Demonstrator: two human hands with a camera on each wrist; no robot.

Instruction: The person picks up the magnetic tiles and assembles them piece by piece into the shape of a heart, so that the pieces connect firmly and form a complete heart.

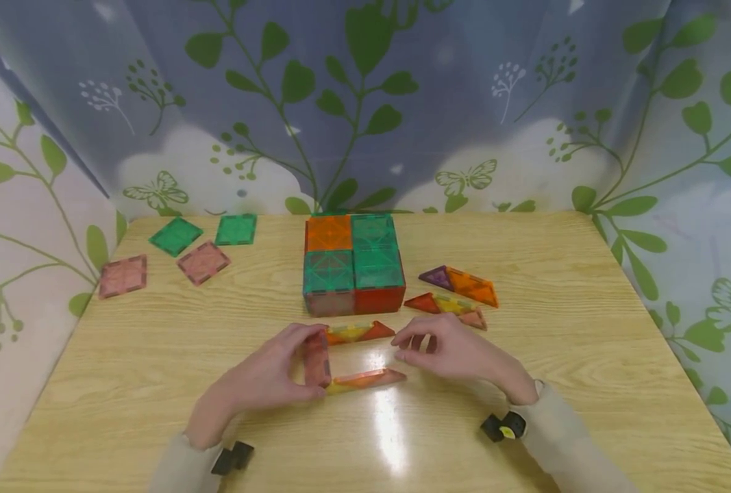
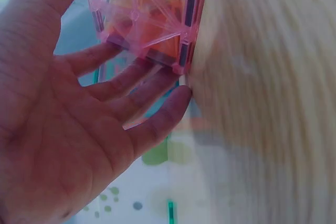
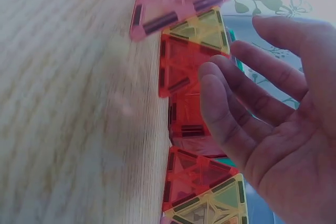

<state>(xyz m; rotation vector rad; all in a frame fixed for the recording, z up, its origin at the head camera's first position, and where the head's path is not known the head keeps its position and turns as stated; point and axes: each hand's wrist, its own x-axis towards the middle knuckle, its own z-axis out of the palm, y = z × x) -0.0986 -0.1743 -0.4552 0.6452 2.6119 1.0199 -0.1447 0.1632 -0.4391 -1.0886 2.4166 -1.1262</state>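
Note:
My left hand (image 1: 266, 373) holds a pink square magnetic tile (image 1: 317, 359) on edge, thumb at its near end and fingertips at its far end. From this tile two standing strips of triangular magnetic tiles run rightward: a far one of red, yellow and orange tiles (image 1: 355, 333), and a near one of pink and yellow-orange tiles (image 1: 368, 380). My right hand (image 1: 448, 346), fingers loosely bent and holding nothing, hovers just beyond the strips' right ends. In the right wrist view, red triangular tiles (image 3: 194, 174) show beside the fingers (image 3: 218, 103).
Behind the hands stands a box of magnetic tiles (image 1: 377, 267) with green and orange squares on top. More triangular tiles (image 1: 473, 286) stand at its right. Loose green tiles (image 1: 236, 229) and pink tiles (image 1: 125, 276) lie at the back left. A leaf-patterned curtain (image 1: 365, 103) hangs behind the table.

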